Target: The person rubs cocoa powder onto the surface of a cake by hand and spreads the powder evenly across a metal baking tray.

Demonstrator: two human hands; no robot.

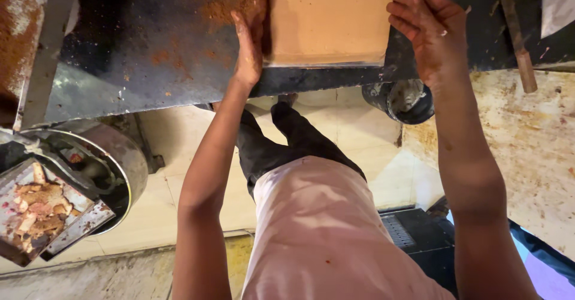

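A tan, smooth-faced rectangular block [328, 18] lies on a dark metal surface [150, 42] dusted with rust-brown powder. My left hand [247, 47] lies flat with straight fingers against the block's left side. At the block's upper right corner my right hand [432, 29] has its fingers curled; whether they pinch the block's edge is hidden. Both forearms reach up from below, over my pale apron and dark trousers.
At the left stands a round metal drum [123, 156] with a slanted tray of brownish chunks [36, 210]. A wooden stick [516, 33] lies at the top right beside a white sheet [560, 0]. A dark round outlet [405, 100] hangs under the surface. The floor is pale tile.
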